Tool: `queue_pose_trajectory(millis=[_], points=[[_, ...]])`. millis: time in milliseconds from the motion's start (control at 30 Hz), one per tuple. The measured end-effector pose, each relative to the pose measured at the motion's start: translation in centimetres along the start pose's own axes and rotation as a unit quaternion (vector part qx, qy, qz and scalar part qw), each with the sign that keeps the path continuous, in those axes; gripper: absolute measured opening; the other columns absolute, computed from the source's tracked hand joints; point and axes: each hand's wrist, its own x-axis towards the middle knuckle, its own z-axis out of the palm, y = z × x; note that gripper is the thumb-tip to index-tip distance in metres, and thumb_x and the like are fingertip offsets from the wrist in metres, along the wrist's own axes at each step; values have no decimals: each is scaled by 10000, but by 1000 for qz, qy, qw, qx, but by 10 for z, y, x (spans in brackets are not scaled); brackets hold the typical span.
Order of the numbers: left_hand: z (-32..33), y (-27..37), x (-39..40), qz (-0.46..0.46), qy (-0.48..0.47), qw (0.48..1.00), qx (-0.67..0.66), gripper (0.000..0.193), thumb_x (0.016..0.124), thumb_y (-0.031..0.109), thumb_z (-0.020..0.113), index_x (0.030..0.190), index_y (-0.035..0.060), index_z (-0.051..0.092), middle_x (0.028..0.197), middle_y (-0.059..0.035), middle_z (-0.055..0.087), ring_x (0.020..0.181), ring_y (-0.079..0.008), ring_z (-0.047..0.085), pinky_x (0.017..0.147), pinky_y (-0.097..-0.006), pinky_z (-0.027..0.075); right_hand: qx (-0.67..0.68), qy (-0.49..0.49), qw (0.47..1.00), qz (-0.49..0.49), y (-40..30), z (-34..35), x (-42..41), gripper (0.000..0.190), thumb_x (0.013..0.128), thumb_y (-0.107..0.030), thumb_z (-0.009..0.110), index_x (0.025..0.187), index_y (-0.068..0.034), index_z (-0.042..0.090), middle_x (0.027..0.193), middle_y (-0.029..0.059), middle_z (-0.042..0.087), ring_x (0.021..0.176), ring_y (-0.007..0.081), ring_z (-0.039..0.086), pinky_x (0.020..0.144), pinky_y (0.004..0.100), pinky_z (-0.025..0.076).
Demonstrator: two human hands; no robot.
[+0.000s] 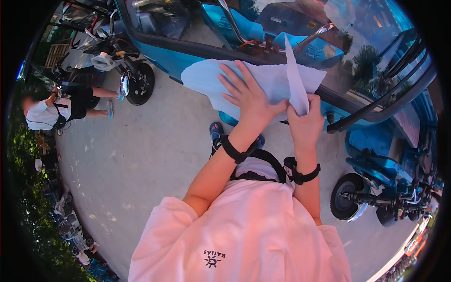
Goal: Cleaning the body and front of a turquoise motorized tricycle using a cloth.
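A pale, thin sheet with uneven edges (204, 75), its material unclear, lies against the lower edge of a blue vehicle's windshield (225, 28). My left hand (246, 93) rests on the sheet with its fingers spread, pressing it flat. To its right, my right hand (306, 116) pinches a raised, folded strip of the sheet (296, 77) between thumb and fingers. The strip stands up in a narrow point in front of the glass. The left thumb reaches close to the right hand. Both wrists wear black bands.
A black windshield wiper (356, 118) lies right of my hands. A motorcycle wheel (140, 84) and a person in a white top (44, 112) are at the left. A blue vehicle with a black front tyre (343, 197) stands at the right on the concrete ground (141, 158).
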Motion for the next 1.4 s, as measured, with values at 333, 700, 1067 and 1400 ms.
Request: queue_pose_trajectory(millis=[333,700,1067,1400], points=[[-3,0,1,-2,-11,1000,-13,1483,617,346,922,1621,4,-113,1611,-411,-210,1457,-664,-200,995,-887,79,34,-12,999,3,2,-3,2,329,796,-191,774,1059,-100,599,883,156,739,820,376,739,721,401,572],[-5,-4,2,-31,8,993,-114,1343,682,304,880,1637,52,-29,1656,-335,-187,1501,-589,-197,1061,-843,13,39,16,997,-58,-17,1,7,340,834,-173,755,1130,-99,607,914,168,749,833,364,749,729,411,578],[-12,15,16,-116,9,986,-118,1443,599,322,937,1616,56,-52,1651,-341,-130,1521,-568,-129,1121,-796,36,22,26,999,31,-29,4,22,360,763,-251,829,998,-96,605,818,156,742,775,351,749,704,392,574],[-15,15,19,-116,-13,987,-113,1427,644,303,917,1609,55,-105,1639,-347,-198,1510,-571,-179,1124,-787,19,26,16,999,33,-28,2,23,355,770,-234,824,1008,-94,600,827,160,733,777,345,748,710,385,568]])
